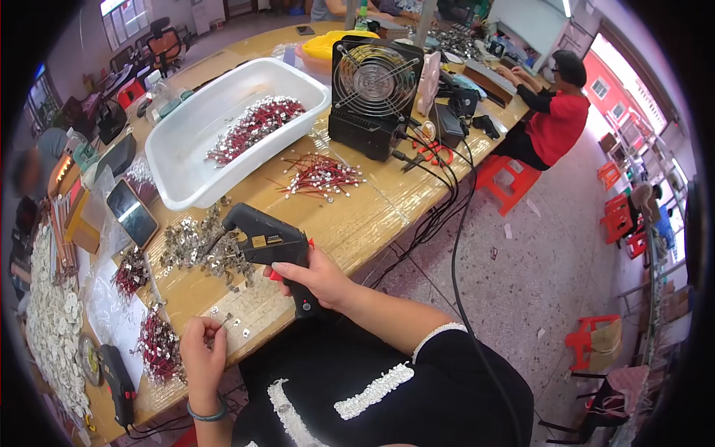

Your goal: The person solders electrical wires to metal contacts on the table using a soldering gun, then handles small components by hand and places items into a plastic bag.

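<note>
My right hand (319,279) is wrapped round the handle of a black pistol-grip tool (267,237) with a red trigger. Its narrow front end points left, over a heap of small metal parts (195,249). My left hand (202,350) is closed in a pinch at the table's near edge. A small metal part (226,319) shows at its fingertips. Beside those fingers, a few loose metal parts (246,332) lie on a pale board (257,309). Left of my left hand is a bundle of red wires with silver ends (160,346).
A white tub (175,167) holds more red wires, with another pile (320,176) beside it. Behind stands a black fan unit (375,82) with cables (447,179) hanging off the table edge. A phone (132,211) leans at left. A person in red (558,123) sits at far right.
</note>
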{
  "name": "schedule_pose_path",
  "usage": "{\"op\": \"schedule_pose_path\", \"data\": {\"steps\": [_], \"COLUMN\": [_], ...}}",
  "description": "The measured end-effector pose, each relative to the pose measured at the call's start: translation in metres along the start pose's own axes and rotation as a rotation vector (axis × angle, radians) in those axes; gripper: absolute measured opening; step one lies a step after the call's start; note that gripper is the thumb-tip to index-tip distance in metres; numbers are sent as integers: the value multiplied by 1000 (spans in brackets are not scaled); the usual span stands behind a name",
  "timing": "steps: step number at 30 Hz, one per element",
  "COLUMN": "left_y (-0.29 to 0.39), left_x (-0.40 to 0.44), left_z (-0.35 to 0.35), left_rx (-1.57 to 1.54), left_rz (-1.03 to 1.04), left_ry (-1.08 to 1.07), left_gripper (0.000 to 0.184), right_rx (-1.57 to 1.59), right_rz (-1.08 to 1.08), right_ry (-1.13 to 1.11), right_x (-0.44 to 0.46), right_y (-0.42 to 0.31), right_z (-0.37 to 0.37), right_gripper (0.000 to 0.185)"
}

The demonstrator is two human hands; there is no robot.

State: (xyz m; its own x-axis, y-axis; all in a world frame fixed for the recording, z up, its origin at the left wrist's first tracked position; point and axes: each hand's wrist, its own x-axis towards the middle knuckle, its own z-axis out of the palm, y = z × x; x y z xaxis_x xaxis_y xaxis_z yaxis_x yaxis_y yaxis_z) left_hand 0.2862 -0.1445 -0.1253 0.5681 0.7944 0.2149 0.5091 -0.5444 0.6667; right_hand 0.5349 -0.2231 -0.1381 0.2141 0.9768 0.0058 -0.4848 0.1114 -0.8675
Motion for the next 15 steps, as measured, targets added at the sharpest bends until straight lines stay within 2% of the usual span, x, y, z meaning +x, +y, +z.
{"op": "schedule_pose_path", "data": {"steps": [8,12,15], "left_y": [10,-3,-1], "left_x": [-1,-1,4], "left_z": [-14,-15,-25], "left_rx": [-14,-26,-108], "left_rz": [-43,-8,-33], "left_ry": [-26,113,253], "left_gripper": [5,5,13], "right_rx": [25,14,23], "right_rz": [-30,-44,-49], "right_ry": [-12,19,51], "right_x": [0,-3,-6], "right_y": [1,6,0], "right_z": [-1,-3,1], "right_gripper": [27,27,25]}}
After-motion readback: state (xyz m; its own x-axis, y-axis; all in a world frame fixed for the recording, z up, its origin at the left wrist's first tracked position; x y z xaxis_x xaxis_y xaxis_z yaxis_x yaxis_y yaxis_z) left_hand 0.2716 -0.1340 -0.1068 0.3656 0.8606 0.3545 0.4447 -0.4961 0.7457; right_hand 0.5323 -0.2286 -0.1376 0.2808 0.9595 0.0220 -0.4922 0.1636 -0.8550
